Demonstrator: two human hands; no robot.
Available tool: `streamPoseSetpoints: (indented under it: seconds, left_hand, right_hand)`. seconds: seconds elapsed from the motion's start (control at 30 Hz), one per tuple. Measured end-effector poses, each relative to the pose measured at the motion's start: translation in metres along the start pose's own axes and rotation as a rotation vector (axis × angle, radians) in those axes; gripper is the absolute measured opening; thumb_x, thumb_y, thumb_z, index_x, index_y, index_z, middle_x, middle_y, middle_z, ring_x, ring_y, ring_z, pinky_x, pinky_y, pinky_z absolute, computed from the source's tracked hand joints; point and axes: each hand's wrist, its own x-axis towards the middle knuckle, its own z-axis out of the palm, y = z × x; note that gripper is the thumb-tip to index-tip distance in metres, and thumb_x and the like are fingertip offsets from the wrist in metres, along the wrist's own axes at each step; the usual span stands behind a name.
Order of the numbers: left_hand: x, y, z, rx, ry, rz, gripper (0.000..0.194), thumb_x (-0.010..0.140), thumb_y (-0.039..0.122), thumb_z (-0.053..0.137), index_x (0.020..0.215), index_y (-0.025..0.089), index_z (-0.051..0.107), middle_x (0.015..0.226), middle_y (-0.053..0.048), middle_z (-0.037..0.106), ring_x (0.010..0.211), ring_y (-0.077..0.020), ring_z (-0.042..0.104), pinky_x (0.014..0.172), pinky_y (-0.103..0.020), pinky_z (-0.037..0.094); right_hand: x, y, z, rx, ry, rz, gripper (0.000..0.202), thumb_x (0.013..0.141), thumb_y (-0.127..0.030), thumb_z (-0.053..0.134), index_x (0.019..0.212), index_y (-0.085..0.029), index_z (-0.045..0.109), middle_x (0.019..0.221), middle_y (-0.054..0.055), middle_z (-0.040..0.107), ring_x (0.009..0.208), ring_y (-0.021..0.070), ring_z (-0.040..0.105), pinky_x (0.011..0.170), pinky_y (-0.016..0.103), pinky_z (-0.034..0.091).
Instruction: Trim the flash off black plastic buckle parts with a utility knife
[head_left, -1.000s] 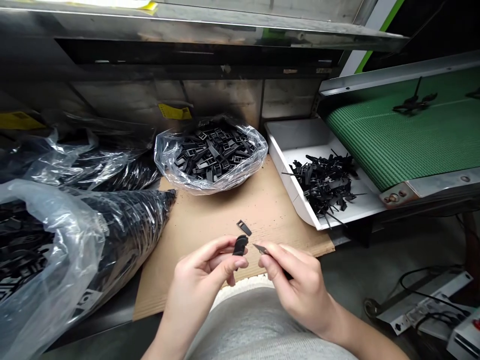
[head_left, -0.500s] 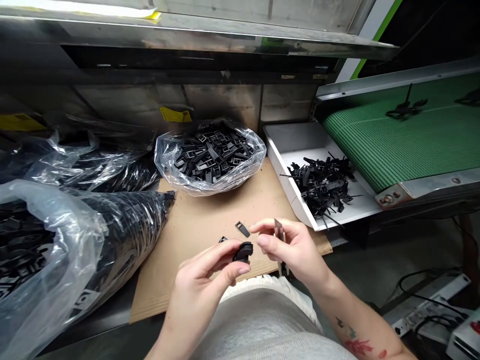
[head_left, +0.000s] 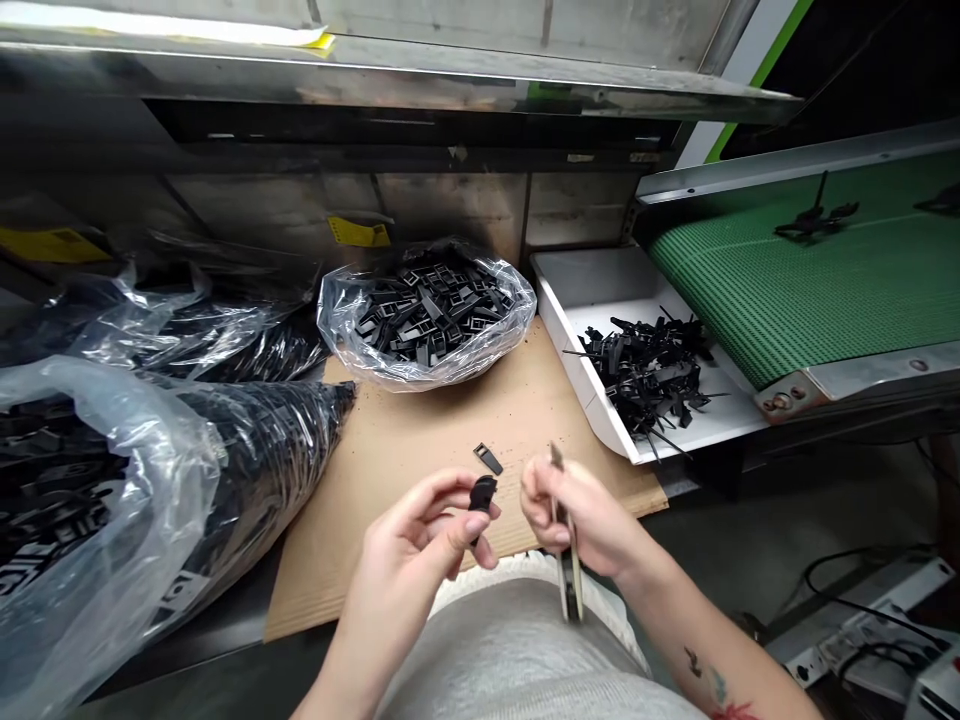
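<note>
My left hand (head_left: 427, 535) pinches a small curved black plastic part (head_left: 482, 492) between thumb and fingers, over the front of the cardboard. To its right, my right hand (head_left: 574, 510) is closed around a knife (head_left: 570, 590). The blade tip sticks up above the fingers, and the pale, slotted handle hangs below the fist. A gap separates the knife from the part. Just beyond the left fingers, a flat black clip (head_left: 488, 458) with a square window lies on the cardboard sheet (head_left: 420, 430).
A clear bag (head_left: 427, 375) full of black clips stands behind. Large filled plastic bags (head_left: 247, 460) crowd the left. At right, a white tray (head_left: 592, 400) holds tangled black pieces, beside a green conveyor belt (head_left: 825, 290). A metal shelf (head_left: 450, 75) overhangs the back.
My right fingers have curled into a fist round the knife and drawn away from the part; more handle shows below. My left hand has turned the black part slightly.
</note>
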Motion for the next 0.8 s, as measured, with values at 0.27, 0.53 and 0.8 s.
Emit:
streamPoseSetpoints:
  seconds: [0.27,0.53,0.8]
  left_hand:
    - [0.008,0.0,-0.003,-0.251,-0.107,-0.032,0.029,0.071,0.025,0.065,0.098,0.015,0.065,0.093,-0.012,0.067,0.06,-0.0156,0.063,0.044,-0.022,0.049]
    - [-0.002,0.002,0.006,-0.203,-0.042,0.033,0.03,0.075,0.021,0.062,0.105,0.021,0.063,0.088,-0.004,0.07,0.062,-0.0126,0.066,0.061,-0.022,0.057]
    - [-0.006,0.008,0.008,-0.077,0.044,0.104,0.03,0.074,0.022,0.063,0.103,0.023,0.064,0.094,-0.003,0.07,0.063,-0.0121,0.067,0.062,-0.02,0.057]
  right_hand:
    - [-0.028,0.028,0.008,-0.676,0.255,-0.6,0.019,0.088,-0.017,0.041,0.092,-0.015,0.059,0.07,0.003,0.055,0.057,0.0105,0.051,0.056,0.025,0.045]
    - [-0.013,0.004,0.016,-1.217,0.386,-1.055,0.026,0.084,-0.005,0.044,0.106,-0.014,0.056,0.084,0.009,0.064,0.079,0.0184,0.062,0.07,0.031,0.052]
    - [-0.011,0.007,0.016,-1.261,0.367,-1.071,0.029,0.084,-0.005,0.044,0.11,-0.015,0.052,0.088,0.01,0.063,0.083,0.0193,0.061,0.071,0.031,0.052]
